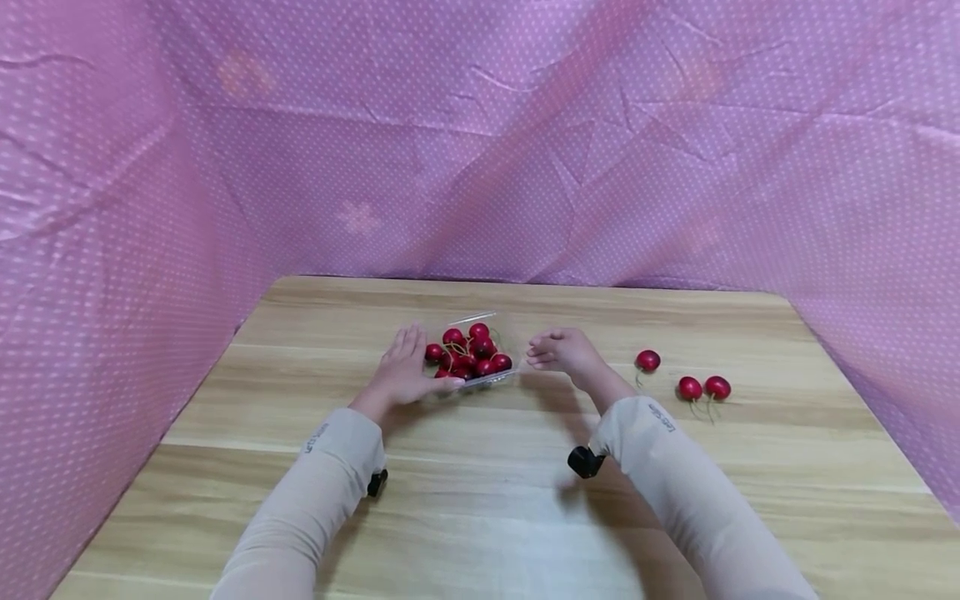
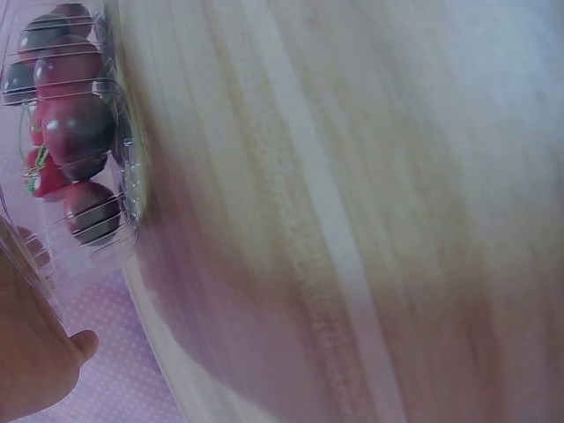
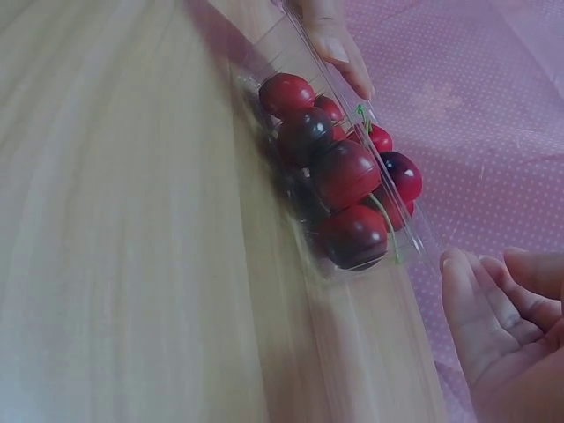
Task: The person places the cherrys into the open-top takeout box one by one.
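A clear plastic box [image 1: 491, 379] full of dark red cherries [image 1: 480, 344] with thin green stems sits on the wooden table. Along the box's left side lies my left hand [image 1: 405, 371], its fingers straight against the wall and its thumb at the front rim. Just off the right end of the box is my right hand [image 1: 566, 352], its fingers loosely bent and nothing in them. The right wrist view shows the right fingertips [image 3: 454, 264] close to the corner of the box. Through the box wall, several cherries [image 2: 77, 132] show in the left wrist view.
Right of the right hand, a single cherry [image 1: 648, 361] lies on the table [image 1: 480, 500], with a pair of cherries [image 1: 703, 388] a little nearer to me. Pink dotted cloth [image 1: 480, 167] hangs behind the table and along both sides.
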`<state>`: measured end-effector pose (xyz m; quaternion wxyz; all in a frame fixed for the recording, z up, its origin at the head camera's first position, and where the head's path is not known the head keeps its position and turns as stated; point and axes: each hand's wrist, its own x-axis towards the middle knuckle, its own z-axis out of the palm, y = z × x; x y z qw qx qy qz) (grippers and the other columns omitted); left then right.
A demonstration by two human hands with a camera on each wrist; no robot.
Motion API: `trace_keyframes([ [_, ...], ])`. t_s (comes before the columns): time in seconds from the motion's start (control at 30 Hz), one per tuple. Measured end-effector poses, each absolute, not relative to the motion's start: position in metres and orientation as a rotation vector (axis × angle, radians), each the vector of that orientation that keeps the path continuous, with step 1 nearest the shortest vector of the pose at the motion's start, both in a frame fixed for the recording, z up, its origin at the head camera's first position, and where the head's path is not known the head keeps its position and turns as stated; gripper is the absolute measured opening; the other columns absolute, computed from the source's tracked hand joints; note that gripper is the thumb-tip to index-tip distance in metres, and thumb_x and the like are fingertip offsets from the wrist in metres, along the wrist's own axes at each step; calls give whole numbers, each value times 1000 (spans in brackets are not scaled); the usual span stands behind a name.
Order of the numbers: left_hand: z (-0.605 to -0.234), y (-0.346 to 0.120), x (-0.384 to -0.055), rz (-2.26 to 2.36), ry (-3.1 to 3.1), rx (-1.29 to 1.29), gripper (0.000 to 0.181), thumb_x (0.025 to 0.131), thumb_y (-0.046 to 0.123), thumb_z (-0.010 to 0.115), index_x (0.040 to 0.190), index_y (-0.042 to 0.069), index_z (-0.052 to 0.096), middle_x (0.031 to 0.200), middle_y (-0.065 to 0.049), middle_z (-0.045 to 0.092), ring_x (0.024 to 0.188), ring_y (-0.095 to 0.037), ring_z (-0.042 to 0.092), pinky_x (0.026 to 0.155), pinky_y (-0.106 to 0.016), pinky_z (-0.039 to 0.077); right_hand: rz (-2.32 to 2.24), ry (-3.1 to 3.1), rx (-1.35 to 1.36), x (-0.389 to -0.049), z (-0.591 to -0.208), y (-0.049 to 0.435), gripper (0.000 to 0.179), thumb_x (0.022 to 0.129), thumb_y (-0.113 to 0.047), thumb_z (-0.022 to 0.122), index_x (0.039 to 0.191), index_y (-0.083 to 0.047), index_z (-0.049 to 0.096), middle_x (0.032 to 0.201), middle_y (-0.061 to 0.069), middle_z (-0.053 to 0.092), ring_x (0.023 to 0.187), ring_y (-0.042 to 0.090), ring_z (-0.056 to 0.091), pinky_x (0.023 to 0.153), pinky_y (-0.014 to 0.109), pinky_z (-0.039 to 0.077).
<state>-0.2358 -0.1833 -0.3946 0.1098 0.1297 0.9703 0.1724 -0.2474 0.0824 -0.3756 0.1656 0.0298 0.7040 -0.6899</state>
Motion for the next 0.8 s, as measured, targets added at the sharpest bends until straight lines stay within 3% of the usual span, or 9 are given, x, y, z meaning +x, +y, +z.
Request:
trace_keyframes([
  [0.43,-394,-182,-237,521,2847,385,117,60,80,38,137,1,-2,141,-8,-17,128,-27,-13,102,-43,1,-2039,1987,124,-234,-380,97,26,85,-1,48,105,16,46,77,11,60,65,15,60,78,36,46],
  [0.8,-391,-180,-235,521,2848,390,117,61,80,37,137,0,-1,142,-11,-14,128,-29,-11,102,-43,0,-2012,2007,125,-223,-389,110,34,89,-6,45,112,19,42,80,12,62,73,18,62,76,33,48],
])
